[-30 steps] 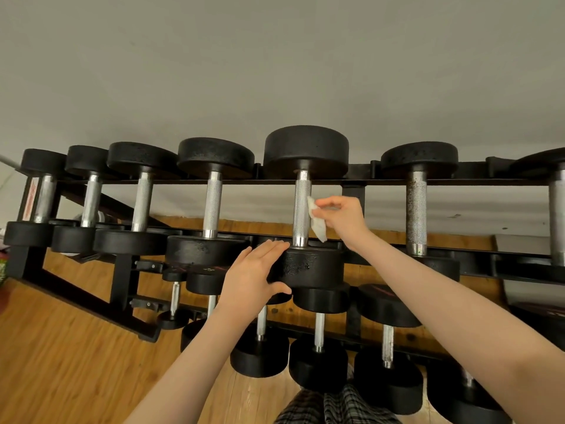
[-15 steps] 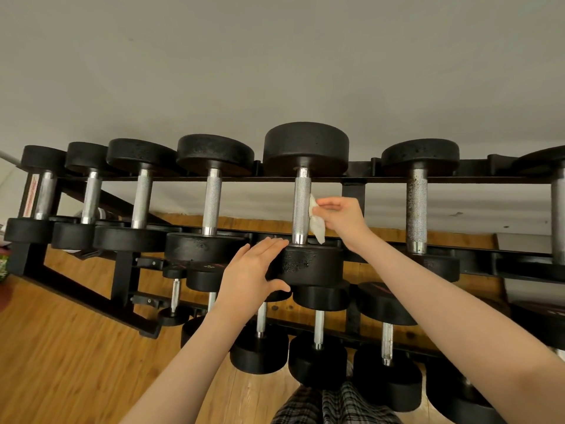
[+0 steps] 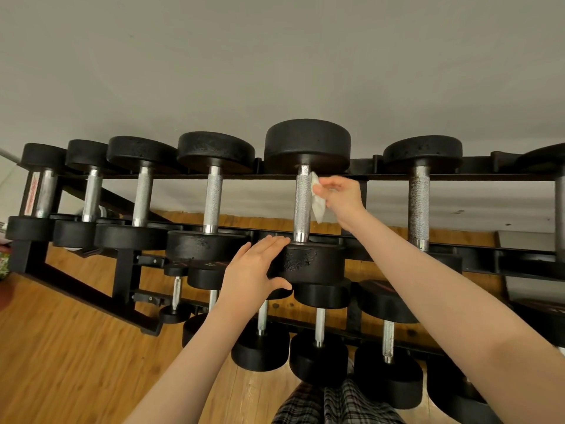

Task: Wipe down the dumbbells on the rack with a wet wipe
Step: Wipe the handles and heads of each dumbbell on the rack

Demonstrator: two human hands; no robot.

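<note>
Stood before a black steel two-tier rack against a pale grey wall, on a warm brown wooden plank floor. Right hand pinched a small white crumpled wet wipe between thumb and curled fingers, pressed against the right side of the knurled silver metal handle of the largest black round-headed dumbbell on the upper tier. Left hand cupped the near black head of that same dumbbell, fingers lying fairly straight over its top edge, thumb tucked beneath its lower rim. Flanked on the left by a slightly smaller black dumbbell with a bright knurled grip, and on the right, well apart, by a black dumbbell with a speckled, rust-pitted grip. Below, on the lower tier, a row of smaller black dumbbells with slim chrome handles. At the bottom edge, dark checked trousers.
</note>
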